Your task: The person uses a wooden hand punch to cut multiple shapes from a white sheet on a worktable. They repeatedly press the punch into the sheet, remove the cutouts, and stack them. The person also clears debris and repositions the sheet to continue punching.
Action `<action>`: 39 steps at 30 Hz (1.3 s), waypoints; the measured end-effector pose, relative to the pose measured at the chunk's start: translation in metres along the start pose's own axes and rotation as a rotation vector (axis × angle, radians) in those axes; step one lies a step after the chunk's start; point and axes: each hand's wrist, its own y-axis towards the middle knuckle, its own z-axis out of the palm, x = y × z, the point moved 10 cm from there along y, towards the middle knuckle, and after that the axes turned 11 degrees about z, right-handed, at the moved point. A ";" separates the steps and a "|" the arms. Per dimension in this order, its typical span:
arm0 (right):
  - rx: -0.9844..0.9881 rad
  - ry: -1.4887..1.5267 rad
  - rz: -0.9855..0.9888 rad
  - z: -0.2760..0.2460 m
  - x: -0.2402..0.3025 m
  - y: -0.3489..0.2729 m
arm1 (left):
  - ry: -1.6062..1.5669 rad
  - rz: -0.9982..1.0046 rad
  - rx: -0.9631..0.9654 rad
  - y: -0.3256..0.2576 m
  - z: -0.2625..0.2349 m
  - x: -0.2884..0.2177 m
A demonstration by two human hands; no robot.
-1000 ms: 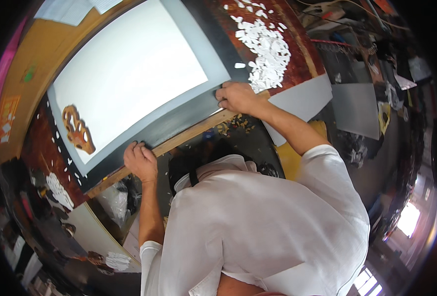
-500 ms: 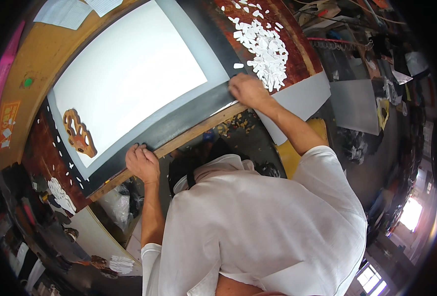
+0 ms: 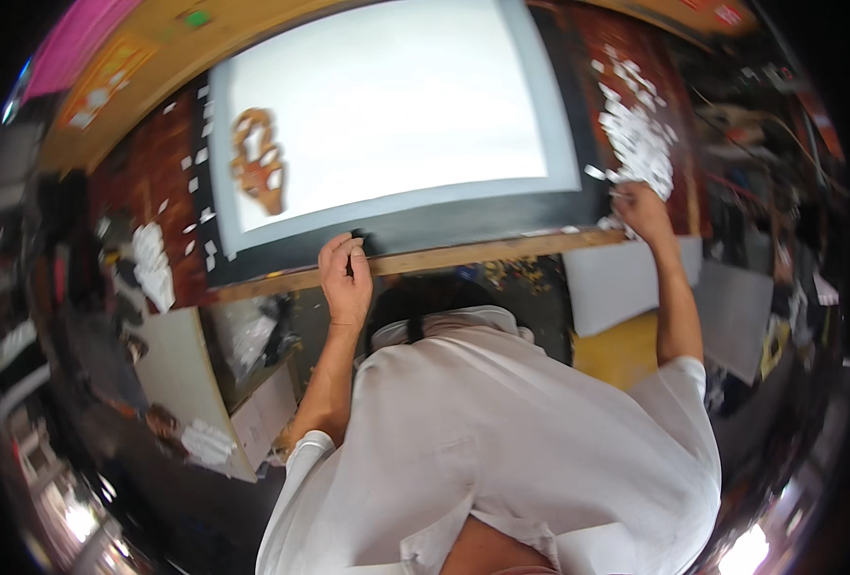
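Hands at large white canvas with dark border (image 3: pixel 386 105): left hand (image 3: pixel 346 278) curled over its near edge, right hand (image 3: pixel 641 206) fingers bunched at corner beside white paper scraps (image 3: pixel 640 144); whether pinching one, cannot tell. Canvas likely stiff, light; best gripped by edges.

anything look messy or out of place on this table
Yes: small white paper scraps lie scattered loose beside the white board's left edge, away from the heap of scraps the right hand reaches.
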 end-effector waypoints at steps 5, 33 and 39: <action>-0.054 0.453 -0.147 0.012 0.091 0.026 | 0.059 -0.342 -0.339 0.018 -0.131 0.120; 0.499 1.217 -0.179 0.143 0.615 -0.030 | 0.010 -0.066 0.473 0.155 -0.076 0.149; 0.475 1.296 -0.162 0.139 0.624 -0.020 | -0.526 -0.139 0.611 0.166 -0.041 0.149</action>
